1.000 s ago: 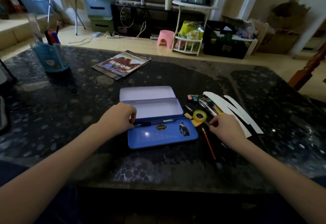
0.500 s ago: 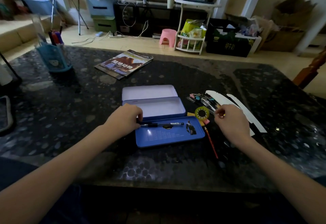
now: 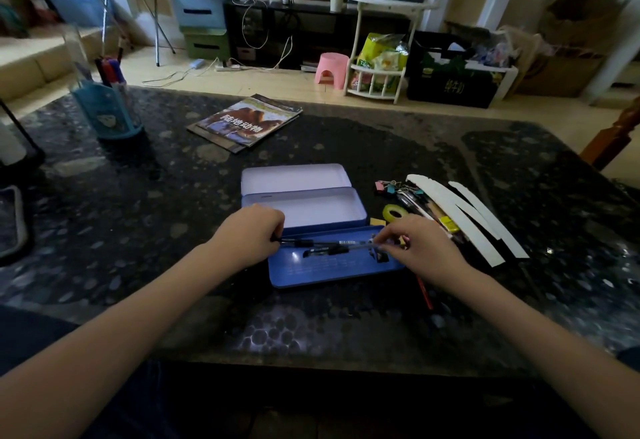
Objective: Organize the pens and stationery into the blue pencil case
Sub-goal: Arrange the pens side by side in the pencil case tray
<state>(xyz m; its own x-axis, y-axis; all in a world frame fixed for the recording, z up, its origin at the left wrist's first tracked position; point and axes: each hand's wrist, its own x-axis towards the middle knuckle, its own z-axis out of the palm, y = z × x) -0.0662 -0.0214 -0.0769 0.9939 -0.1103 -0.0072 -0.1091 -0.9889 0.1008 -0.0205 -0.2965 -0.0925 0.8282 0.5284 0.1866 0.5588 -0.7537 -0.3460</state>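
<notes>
A clear-barrelled pen [image 3: 332,244] is held level between both hands just above the near blue lid [image 3: 332,272] of the open tin pencil case [image 3: 304,208]: the left hand [image 3: 249,238] has its fingers curled round the dark capped end, and the right hand [image 3: 420,248] pinches the other end between thumb and fingertips. Whether the pen touches the lid or hovers clear of it cannot be told. The case's two pale trays look empty. A pen like this is probably light, stiff and smooth, so it should need only a gentle pinch; the rubbery dark grip section near the left hand looks like the surest hold, since the glossy clear barrel may slip or roll once set on the metal. Laying it lengthwise along a tray wall would likely stop it wandering. The remaining stationery lies just right of the case on the dark stone-patterned table [image 3: 138,224]: a yellow-green tape roll [image 3: 394,212], coloured binder clips [image 3: 388,186], more pens, white paper strips [image 3: 464,217] and a red pencil [image 3: 424,291] partly under the right wrist. The strips are floppy and best lifted near their middle; the clips are small and springy. A picture book [image 3: 244,123] and a blue pen holder [image 3: 107,109] stand well away.
</notes>
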